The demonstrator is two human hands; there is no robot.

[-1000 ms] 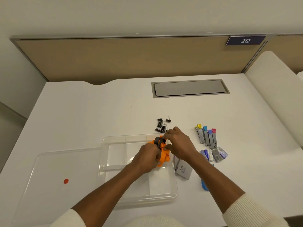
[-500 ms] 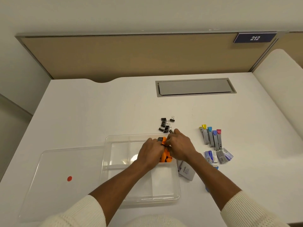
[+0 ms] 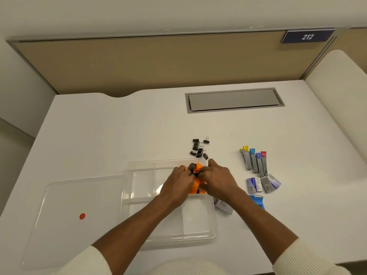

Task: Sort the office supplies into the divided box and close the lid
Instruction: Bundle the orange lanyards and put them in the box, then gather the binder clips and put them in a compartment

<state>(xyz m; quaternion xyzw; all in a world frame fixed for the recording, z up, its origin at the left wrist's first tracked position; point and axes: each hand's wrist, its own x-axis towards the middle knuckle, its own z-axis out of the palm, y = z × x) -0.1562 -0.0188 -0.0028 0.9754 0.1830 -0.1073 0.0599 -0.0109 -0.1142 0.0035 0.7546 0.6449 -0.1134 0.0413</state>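
Sorting is at an early stage, by my reading. The divided box (image 3: 170,201) sits open on the bench (image 3: 99,135), its clear lid (image 3: 75,215) lying flat just to its left, touching or nearly so. Only one batch is going in: a bundle of orange items (image 3: 196,178) with a dark grey part, held in the far right compartment. The other compartments look empty, as far as the clear plastic lets me judge. Left to sort: black binder clips (image 3: 199,149) just beyond the box's far edge; four small staplers (image 3: 254,160) with coloured tips, well to the right; staple packets (image 3: 262,184) just below them; a blue item (image 3: 258,201) and a white card or packet (image 3: 223,207) beside the box's right wall, both partly hidden by the right forearm. Lid not yet on. Pose: both forearms reach forward over the box, hands meeting over that compartment. Left hand (image 3: 178,187) has its fingers curled around the left side of the orange bundle; right hand (image 3: 216,181) has its fingers closed on the right side, index stretched toward the box's far rim. Whether the bundle rests on the compartment floor cannot be told.
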